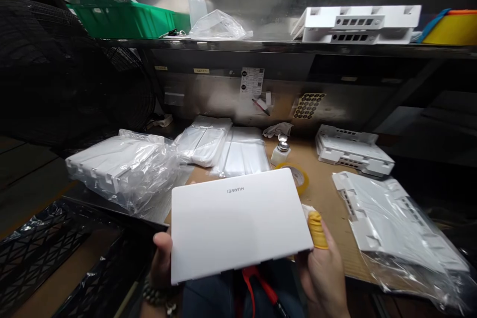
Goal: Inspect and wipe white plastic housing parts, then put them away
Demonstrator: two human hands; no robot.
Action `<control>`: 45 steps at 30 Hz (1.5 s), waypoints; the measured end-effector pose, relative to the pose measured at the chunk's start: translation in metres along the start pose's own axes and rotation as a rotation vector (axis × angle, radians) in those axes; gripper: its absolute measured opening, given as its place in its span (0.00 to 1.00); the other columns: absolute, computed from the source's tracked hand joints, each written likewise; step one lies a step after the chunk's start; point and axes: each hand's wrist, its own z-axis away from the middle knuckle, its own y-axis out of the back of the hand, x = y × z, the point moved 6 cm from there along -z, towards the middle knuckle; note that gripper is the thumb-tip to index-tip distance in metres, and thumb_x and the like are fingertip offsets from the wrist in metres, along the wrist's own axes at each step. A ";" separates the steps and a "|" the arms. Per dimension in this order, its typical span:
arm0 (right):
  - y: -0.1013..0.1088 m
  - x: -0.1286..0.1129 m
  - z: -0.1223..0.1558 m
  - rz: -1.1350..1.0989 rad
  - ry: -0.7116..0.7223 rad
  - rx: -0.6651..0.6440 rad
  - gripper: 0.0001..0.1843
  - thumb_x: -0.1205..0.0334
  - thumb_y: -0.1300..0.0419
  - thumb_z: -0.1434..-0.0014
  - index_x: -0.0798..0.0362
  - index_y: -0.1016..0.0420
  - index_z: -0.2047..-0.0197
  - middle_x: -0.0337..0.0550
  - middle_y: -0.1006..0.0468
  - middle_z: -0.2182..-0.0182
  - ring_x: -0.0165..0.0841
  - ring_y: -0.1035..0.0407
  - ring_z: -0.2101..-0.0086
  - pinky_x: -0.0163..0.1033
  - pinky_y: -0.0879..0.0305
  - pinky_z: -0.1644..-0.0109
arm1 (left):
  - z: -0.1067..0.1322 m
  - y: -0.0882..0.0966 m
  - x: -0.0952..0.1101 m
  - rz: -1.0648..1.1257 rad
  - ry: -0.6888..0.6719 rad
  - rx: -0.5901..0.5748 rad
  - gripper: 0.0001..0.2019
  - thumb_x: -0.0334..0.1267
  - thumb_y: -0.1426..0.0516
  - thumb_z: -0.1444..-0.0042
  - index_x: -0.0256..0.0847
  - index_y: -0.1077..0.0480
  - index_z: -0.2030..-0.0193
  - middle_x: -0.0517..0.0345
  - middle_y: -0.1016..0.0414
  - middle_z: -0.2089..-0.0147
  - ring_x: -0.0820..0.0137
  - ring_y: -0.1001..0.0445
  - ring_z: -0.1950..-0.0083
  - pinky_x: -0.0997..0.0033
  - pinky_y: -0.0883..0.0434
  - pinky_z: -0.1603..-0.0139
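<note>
The white cover [240, 226] is near, in the middle. The left hand [161, 262] and right hand [323, 264], half-curled, grip its sides. It's probably light, stiff, slippery; best held there.

You look through one camera worn on your own head, facing forward and down over your blue-clad lap [208, 295]. Your fingers [163, 246] sit close and low in the view, and the rectangular white plastic panel [242, 223] between them fills its lower middle. Past the fingers it takes in the brown-covered counter [322, 194]; farther off and above them, the long dark metal shelf [268, 46] shows nearly edge-on. Left of them, the wide view reaches a black lattice crate [28, 253].
</note>
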 end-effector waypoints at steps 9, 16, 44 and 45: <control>0.003 -0.050 0.001 0.229 0.584 -0.076 0.16 0.54 0.36 0.35 0.44 0.33 0.47 0.45 0.22 0.44 0.34 0.19 0.58 0.41 0.23 0.55 | -0.009 0.008 0.048 -0.338 -0.300 0.121 0.21 0.56 0.27 0.57 0.41 0.17 0.64 0.51 0.16 0.67 0.59 0.18 0.68 0.69 0.19 0.69; -0.022 -0.042 0.012 -0.009 -0.113 -0.339 0.30 0.33 0.40 0.38 0.55 0.25 0.56 0.51 0.15 0.63 0.34 0.22 0.78 0.35 0.27 0.79 | 0.007 -0.025 0.065 -0.689 -0.742 -0.172 0.05 0.46 0.32 0.47 0.52 0.17 0.65 0.60 0.15 0.68 0.56 0.16 0.65 0.58 0.16 0.61; 0.001 -0.026 -0.001 -0.090 -0.022 -0.077 0.19 0.43 0.28 0.49 0.51 0.23 0.70 0.34 0.27 0.80 0.29 0.33 0.78 0.33 0.29 0.75 | -0.002 -0.045 0.053 -0.365 -0.622 -0.145 0.32 0.74 0.44 0.47 0.47 0.15 0.65 0.47 0.14 0.61 0.46 0.23 0.40 0.47 0.43 0.26; 0.003 -0.028 -0.001 -0.073 0.054 -0.064 0.17 0.44 0.28 0.47 0.49 0.23 0.68 0.33 0.28 0.80 0.30 0.33 0.78 0.34 0.29 0.74 | -0.005 -0.039 0.049 -0.215 -0.567 -0.059 0.33 0.73 0.47 0.44 0.49 0.15 0.59 0.51 0.14 0.51 0.51 0.32 0.30 0.52 0.48 0.23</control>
